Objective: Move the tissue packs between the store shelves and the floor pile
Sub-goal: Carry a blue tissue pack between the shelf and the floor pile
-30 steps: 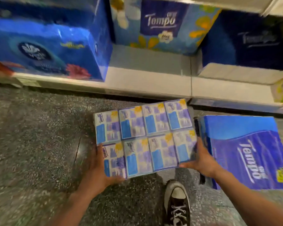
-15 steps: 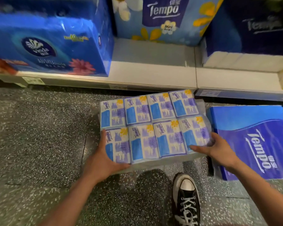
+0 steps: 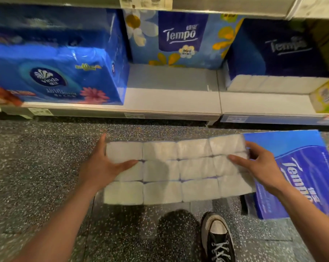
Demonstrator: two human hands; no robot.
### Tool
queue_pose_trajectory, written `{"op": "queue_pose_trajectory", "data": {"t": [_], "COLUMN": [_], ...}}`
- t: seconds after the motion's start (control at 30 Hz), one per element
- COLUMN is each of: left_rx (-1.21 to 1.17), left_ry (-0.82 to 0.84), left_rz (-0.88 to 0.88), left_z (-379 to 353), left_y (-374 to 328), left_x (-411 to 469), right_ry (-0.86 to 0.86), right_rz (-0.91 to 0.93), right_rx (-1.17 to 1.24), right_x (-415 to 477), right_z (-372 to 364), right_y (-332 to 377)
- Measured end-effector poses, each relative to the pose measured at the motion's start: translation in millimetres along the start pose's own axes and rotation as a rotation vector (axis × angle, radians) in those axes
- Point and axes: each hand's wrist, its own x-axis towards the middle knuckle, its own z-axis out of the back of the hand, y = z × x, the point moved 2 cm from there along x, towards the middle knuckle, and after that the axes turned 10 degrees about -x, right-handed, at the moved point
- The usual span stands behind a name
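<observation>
I hold a flat multipack of small tissue packets (image 3: 178,171) above the floor, its plain white side facing up. My left hand (image 3: 103,165) grips its left end, thumb on top and fingers behind the edge. My right hand (image 3: 258,165) grips the right end, thumb across the top. A big blue Tempo tissue pack (image 3: 300,167) lies on the floor at the right, touching or just under the multipack's right edge. The bottom shelf (image 3: 171,95) has a bare gap straight ahead, between a blue Vinda pack (image 3: 61,72) and a dark blue Tempo pack (image 3: 273,57).
A flowered Tempo Mini pack (image 3: 180,38) stands at the back of the shelf gap. A yellow-green pack (image 3: 326,95) sits at the far right of the shelf. My black sneaker (image 3: 216,237) stands on the speckled floor (image 3: 37,176) below the multipack.
The multipack has been turned over: its printed blue and yellow face showed before, and now the white side is up. Both hands shifted their hold and the view rose toward the shelf.
</observation>
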Motion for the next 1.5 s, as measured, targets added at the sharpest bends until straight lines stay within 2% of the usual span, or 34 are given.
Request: {"op": "queue_pose_trajectory", "data": {"t": [0.13,0.2,0.4,0.5,0.73,1.0,1.1,1.3,1.5], "left_rx": [-0.348,-0.427,-0.757,-0.825,-0.747,-0.755,-0.749,-0.705,-0.685], "left_ry": [-0.014,-0.001,0.125,0.151,0.165,0.213,0.186,0.109,0.026], "left_rz": [0.037,0.077,0.356,0.376,0.199,-0.169,-0.279,-0.323,-0.282], "left_z": [-11.8,-13.6,-23.9,-28.7,5.3,80.5,101.5,100.5,80.8], "left_y": [10.8,13.5,34.6,27.3,-15.1,-121.6,-162.1,-194.6,-175.4], "left_x": [-1.8,-5.5,-29.0,-33.3,-30.8,-33.1,-23.8,23.3,58.3], "right_ry": [-0.016,-0.009,0.145,0.156,0.129,0.043,-0.066,-0.159,-0.109], "right_rz": [-0.017,-0.073,-0.321,-0.351,-0.318,-0.12,-0.007,0.068,0.049], "right_rx": [0.001,0.03,0.308,0.405,0.438,0.495,0.456,0.414,0.457], "right_x": [14.8,14.2,-19.8,-23.0,-25.1,-34.6,-35.8,-1.6,41.8], "right_z": [-6.5,-8.5,-20.1,-25.1,0.5,86.1,114.7,124.3,101.5], "right_y": [1.1,-0.2,-25.3,-16.7,15.2,97.2,128.4,152.1,149.6]}}
